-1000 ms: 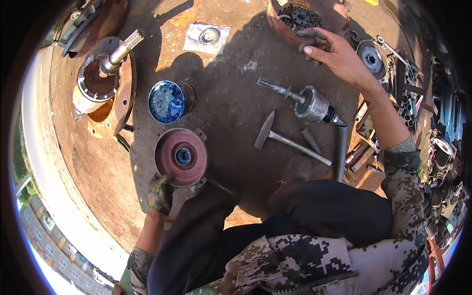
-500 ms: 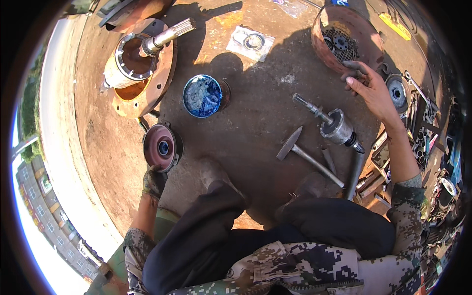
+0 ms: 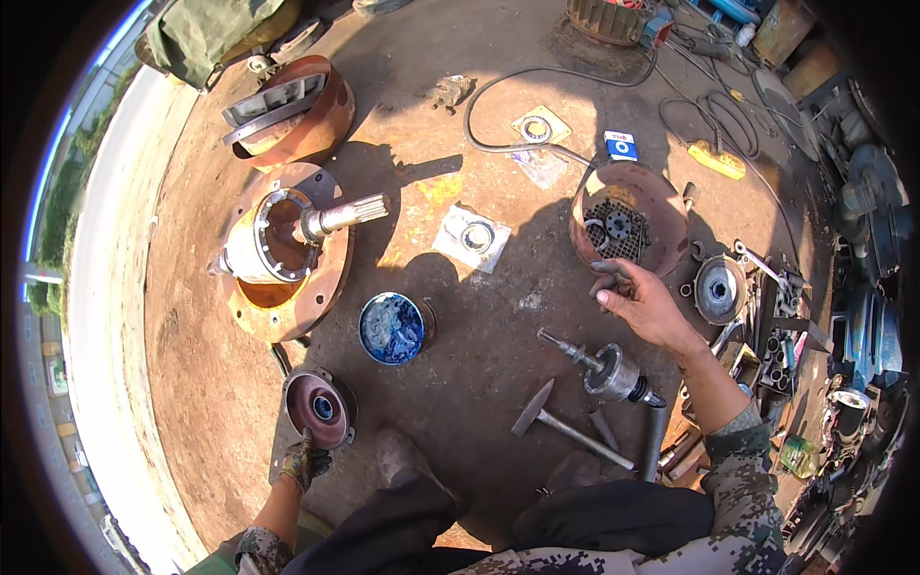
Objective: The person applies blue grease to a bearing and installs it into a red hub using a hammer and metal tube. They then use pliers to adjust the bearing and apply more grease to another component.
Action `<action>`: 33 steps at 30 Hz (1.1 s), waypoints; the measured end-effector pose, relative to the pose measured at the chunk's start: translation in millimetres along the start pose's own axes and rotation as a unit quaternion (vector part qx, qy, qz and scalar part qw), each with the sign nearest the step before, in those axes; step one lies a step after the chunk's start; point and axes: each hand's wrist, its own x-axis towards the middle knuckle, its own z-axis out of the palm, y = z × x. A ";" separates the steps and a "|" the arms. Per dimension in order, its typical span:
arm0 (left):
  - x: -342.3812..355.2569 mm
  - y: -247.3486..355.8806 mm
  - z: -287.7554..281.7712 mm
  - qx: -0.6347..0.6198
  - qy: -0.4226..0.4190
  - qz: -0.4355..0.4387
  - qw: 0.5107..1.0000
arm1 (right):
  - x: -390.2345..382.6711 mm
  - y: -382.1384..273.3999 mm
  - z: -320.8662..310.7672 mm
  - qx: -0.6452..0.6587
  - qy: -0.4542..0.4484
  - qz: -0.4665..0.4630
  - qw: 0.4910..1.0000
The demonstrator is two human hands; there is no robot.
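Observation:
At the lower left, my left hand [image 3: 304, 462], dark with grease, grips the near edge of a round metal cover [image 3: 305, 401]. The cover's dished reddish inside faces up, with a blue-smeared bore at its middle. My right hand [image 3: 644, 305] is raised at the near rim of a rusty steel drum [image 3: 661, 196]. Its fingers are loosely bent, the thumb stands apart, and I see nothing held. Gears and a bearing [image 3: 596, 233] lie inside the drum. Below that hand, a splined shaft with a grey hub [image 3: 613, 372] rests beside a hammer [image 3: 575, 436].
An open tin of blue grease [image 3: 393, 329] stands mid-floor. Left of it sits a flanged housing with a splined shaft [image 3: 340, 218]. A bearing [image 3: 476, 236] lies on a white sheet farther back. Wrenches and metal parts [image 3: 767, 287] crowd the right; a black cable [image 3: 527, 69] crosses behind.
My view has tilted up, so everything sits lower in the picture and more of the far floor shows. Both hands keep nearly the same places relative to the cover and the drum.

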 end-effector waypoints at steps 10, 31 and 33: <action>-41.0 -28.0 14.1 0.219 0.094 0.135 0.962 | -0.4 6.6 8.2 -0.050 0.003 0.002 0.999; -93.9 5.9 81.2 0.260 0.012 0.415 0.872 | -19.7 13.9 1.0 -0.037 0.012 -0.036 0.999; -93.6 10.8 85.6 0.293 0.004 0.369 0.882 | -23.2 11.5 0.0 -0.040 0.019 -0.031 0.999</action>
